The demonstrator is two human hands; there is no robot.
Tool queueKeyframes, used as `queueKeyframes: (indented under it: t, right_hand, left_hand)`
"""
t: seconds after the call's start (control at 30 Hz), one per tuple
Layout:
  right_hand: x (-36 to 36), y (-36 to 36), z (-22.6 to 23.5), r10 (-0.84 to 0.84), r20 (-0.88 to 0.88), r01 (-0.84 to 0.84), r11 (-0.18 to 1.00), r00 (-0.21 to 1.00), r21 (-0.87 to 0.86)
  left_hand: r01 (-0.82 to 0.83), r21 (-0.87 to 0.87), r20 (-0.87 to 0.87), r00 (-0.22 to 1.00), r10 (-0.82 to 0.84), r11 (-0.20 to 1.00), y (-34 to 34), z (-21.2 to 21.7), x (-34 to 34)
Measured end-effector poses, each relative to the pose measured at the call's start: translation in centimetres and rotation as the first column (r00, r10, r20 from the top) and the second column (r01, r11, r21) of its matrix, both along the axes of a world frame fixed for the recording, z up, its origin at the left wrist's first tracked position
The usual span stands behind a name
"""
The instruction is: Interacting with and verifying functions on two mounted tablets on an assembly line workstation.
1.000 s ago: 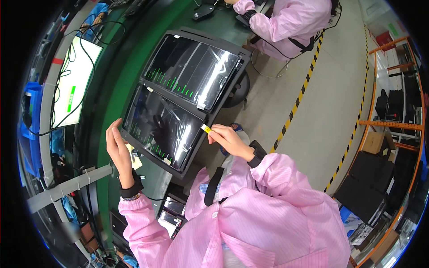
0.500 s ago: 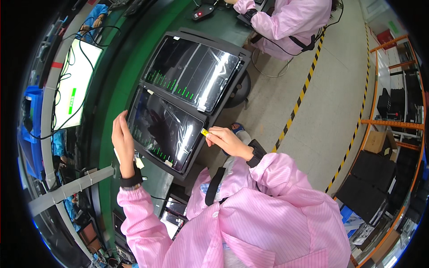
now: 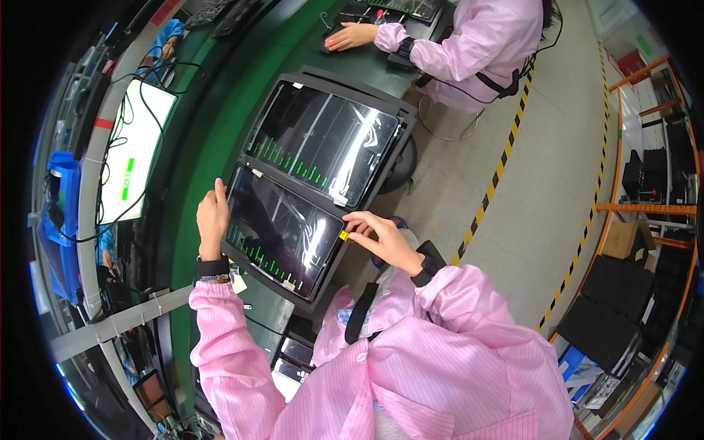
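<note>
A dark tray holds two glossy black screen panels side by side. The nearer panel (image 3: 286, 231) lies between my hands, and the farther panel (image 3: 323, 139) lies beyond it. My left hand (image 3: 213, 222) is at the nearer panel's left edge, one digit pointing up; its other fingers are partly hidden. At the panel's right edge is my right hand (image 3: 383, 240), its thumb on a small yellow tab (image 3: 343, 235) and its forefinger reaching over the corner. The remaining fingers are tucked below, so the grip on the tab shows only in part. Small white tabs stick out from both panels' edges.
A co-worker in a pink smock (image 3: 488, 51) sits at the far bench, a hand on a dark device. A lit monitor (image 3: 136, 154) with hanging cables stands left. Striped floor tape (image 3: 493, 183) and an orange shelf rack (image 3: 645, 207) with boxes are on the right.
My left hand has gone from straight fingers to a more bent shape. My right forefinger has lifted away from the thumb at the yellow tab. The co-worker's hand has reached left onto the dark device.
</note>
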State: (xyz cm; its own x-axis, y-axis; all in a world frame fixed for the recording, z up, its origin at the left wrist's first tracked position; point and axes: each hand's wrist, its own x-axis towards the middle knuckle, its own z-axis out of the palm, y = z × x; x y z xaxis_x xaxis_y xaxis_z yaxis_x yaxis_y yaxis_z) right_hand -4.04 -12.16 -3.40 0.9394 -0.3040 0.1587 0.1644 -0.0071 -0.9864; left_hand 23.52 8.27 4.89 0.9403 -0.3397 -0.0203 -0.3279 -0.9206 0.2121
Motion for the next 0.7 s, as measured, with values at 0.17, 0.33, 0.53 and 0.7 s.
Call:
queueKeyframes:
  t: [0.17,0.33,0.53,0.7]
  right_hand:
    - [0.6,0.8,-0.7,-0.097,0.025,0.097,0.995,0.995,-0.018]
    - [1.1,2.1,-1.1,-0.252,0.066,0.253,0.967,0.966,-0.009]
    - [-0.3,1.4,2.5,-0.284,-0.054,0.284,0.959,0.957,-0.011]
    - [-1.9,1.0,9.9,-0.072,0.043,0.075,0.994,0.996,-0.074]
  left_hand:
    - [0.042,-0.125,-0.052,0.997,-0.049,0.991,0.4,0.2,0.4]
    - [0.029,-0.160,-0.070,0.997,-0.041,0.987,0.7,-0.2,0.5]
    - [0.039,-0.375,-0.046,0.997,-0.061,0.926,-1.6,4.8,-2.9]
    - [-0.358,-0.792,-0.608,0.543,-0.579,0.495,-4.9,9.5,-14.6]
